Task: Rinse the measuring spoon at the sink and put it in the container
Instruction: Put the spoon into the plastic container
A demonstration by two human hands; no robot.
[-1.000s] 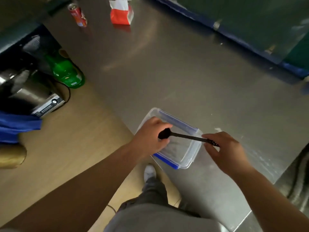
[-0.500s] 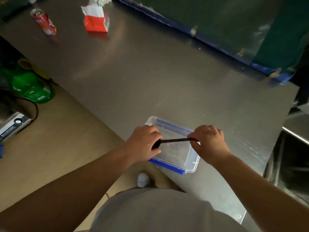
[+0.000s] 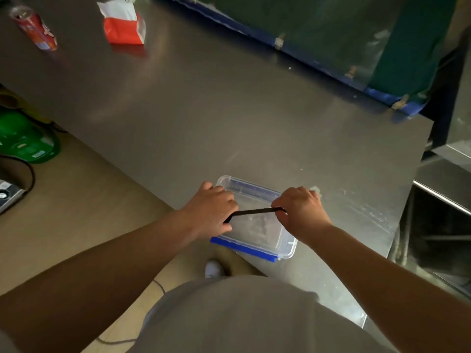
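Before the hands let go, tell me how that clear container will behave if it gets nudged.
The clear container looks thin-walled plastic and holds nothing visible, so probably light. It sits on smooth steel counter, so it would likely slide rather than tip. Its near corner lies at the counter edge; a push that way might drop it.

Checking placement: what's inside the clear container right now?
The container looks empty apart from faint smears. The measuring spoon is held above it by left hand and right hand, which cover its side edges.

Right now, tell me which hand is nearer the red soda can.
Left. The left hand grips the spoon's bowl end on the side toward the red soda can; the right hand pinches the handle end, farther away across the container.
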